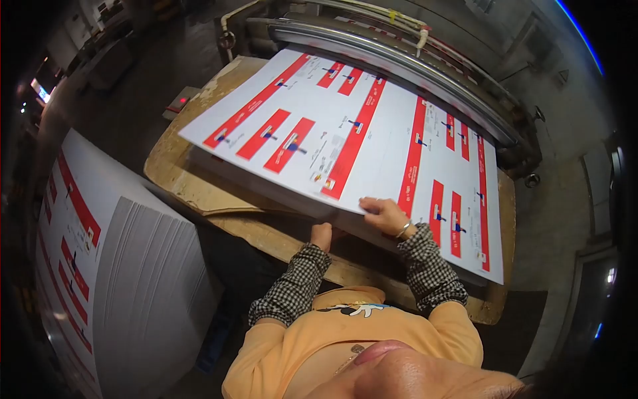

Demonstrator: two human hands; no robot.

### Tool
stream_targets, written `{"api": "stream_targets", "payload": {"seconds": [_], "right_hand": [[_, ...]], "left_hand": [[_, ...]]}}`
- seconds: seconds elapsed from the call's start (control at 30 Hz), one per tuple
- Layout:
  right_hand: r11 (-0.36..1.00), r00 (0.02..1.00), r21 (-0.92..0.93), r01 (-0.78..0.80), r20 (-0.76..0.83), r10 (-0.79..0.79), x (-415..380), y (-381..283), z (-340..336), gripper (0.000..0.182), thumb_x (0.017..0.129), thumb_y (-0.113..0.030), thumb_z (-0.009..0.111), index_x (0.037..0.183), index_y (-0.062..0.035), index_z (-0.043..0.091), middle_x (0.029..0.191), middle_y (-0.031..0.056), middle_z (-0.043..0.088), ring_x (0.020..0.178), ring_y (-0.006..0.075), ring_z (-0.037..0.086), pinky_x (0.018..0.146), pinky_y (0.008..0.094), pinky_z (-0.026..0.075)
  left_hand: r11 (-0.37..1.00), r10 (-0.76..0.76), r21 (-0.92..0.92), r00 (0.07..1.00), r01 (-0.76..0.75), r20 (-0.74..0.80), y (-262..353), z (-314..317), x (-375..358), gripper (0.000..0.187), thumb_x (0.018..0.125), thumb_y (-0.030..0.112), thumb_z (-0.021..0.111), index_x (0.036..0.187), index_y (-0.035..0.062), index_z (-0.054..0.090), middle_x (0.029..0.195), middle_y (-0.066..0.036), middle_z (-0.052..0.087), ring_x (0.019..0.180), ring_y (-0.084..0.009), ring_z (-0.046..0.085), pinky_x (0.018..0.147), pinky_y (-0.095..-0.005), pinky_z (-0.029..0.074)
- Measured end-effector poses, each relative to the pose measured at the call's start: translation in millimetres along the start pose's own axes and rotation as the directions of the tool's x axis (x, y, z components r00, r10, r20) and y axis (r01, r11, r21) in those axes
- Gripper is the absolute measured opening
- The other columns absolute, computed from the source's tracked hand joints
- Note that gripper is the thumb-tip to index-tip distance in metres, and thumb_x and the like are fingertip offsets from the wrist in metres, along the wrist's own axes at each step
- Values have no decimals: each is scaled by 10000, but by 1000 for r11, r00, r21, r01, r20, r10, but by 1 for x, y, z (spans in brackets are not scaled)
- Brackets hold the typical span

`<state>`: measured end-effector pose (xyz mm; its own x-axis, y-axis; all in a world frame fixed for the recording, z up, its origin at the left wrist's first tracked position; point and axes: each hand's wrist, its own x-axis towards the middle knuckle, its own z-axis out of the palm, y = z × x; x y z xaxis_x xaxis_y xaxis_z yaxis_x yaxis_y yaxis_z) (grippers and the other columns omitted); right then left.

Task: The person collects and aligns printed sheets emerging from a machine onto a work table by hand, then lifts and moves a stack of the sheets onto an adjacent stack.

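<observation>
A large white printed sheet (375, 159) with red panels and small blue marks lies tilted over the wooden board, its far edge at the metal rollers (392, 66). My right hand (385, 216) is closed at the sheet's near edge, fingers on top, with a bracelet at the wrist. My left hand (321, 235) is lower and further left, just below that edge. Its fingers are mostly hidden behind the hand and the sheet's edge, so I cannot make out a hold. Checked cuffs cover both forearms.
A tall stack of similar printed sheets (143, 266) stands at the left, beside the worn wooden board (176, 166). Behind the rollers run pipes (392, 20) and machine parts. A small box with a red light (182, 101) sits left of the board.
</observation>
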<state>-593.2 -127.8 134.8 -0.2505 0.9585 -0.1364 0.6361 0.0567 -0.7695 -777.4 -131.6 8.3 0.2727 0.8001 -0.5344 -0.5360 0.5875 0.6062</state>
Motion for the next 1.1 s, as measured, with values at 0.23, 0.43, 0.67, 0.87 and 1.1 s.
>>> {"api": "stream_targets", "payload": {"seconds": [0.23, 0.43, 0.67, 0.87, 1.1], "right_hand": [[994, 993, -95, -56, 99, 65, 3, 35, 21, 388, 705, -114, 643, 1068, 23, 613, 1222, 199, 539, 1164, 292, 506, 978, 311, 402], [928, 867, -299, -224, -496, 49, 69, 105, 21, 473, 703, -266, 655, 1059, 41, 602, 1149, 216, 572, 1083, 301, 550, 942, 333, 423], [781, 991, -623, -54, 63, 119, 14, 15, 47, 946, 589, -405, 780, 1346, -38, 346, 1422, 265, 225, 1331, 430, 171, 1063, 509, 212], [964, 995, -264, -7, 95, 33, 7, 43, 18, 641, 648, -223, 721, 1211, 0, 509, 1306, 283, 406, 1248, 377, 368, 1014, 437, 328], [997, 992, 71, 20, -122, -11, 2, -34, -23, 341, 715, -2, 522, 1033, 65, 622, 990, 171, 659, 855, 169, 620, 773, 267, 477]], "left_hand": [[999, 20, -26, 1000, -19, 20, 8, 7, -3, 312, 870, 148, 497, 1022, -123, 510, 930, -187, 613, 794, -272, 651, 698, -384, 570], [996, -9, 84, 998, 15, -68, 9, 11, -7, 355, 834, 275, 631, 968, -47, 567, 844, -117, 644, 677, -175, 644, 585, -295, 554], [998, 65, 9, 998, -65, -21, 9, 11, -12, 275, 799, 160, 644, 992, -29, 594, 847, -106, 652, 660, -184, 641, 604, -304, 543], [994, -73, -45, 925, 96, 372, 19, -5, -13, 373, 816, 114, 621, 1134, -54, 522, 1078, -151, 605, 970, -223, 610, 848, -352, 504], [999, 13, -49, 994, -8, 110, -19, -15, 17, 371, 842, 269, 604, 1084, -10, 567, 968, -131, 639, 832, -261, 646, 720, -401, 547]]}}
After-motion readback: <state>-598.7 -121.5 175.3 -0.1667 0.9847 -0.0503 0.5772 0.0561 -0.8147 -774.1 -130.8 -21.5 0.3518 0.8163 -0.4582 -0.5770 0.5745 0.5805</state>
